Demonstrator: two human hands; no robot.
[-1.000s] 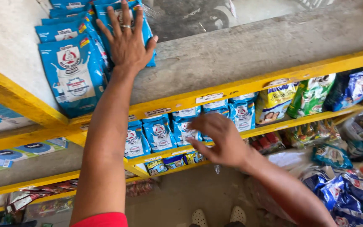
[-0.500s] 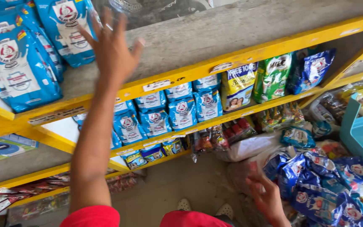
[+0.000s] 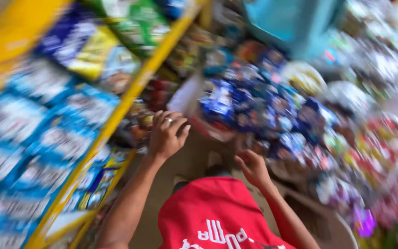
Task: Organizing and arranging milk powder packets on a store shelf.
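Note:
The picture is blurred and tilted by head motion. My left hand, a ring on one finger, hangs with loosely bent fingers beside the yellow shelf rail and holds nothing. My right hand is lower, just above my red shirt, its fingers slightly curled and empty. It is close to a pile of dark blue packets on the floor. Light blue packets fill the shelf to the left of my left hand.
Green and yellow packets sit on the shelf at the top. A teal bin stands at the upper right. Bags of mixed coloured snacks crowd the right side. A strip of bare floor shows between my hands.
My left hand has come down from the top shelf to the lower rail. My right hand has drawn back from the floor packets towards my body. The view has swung down and right.

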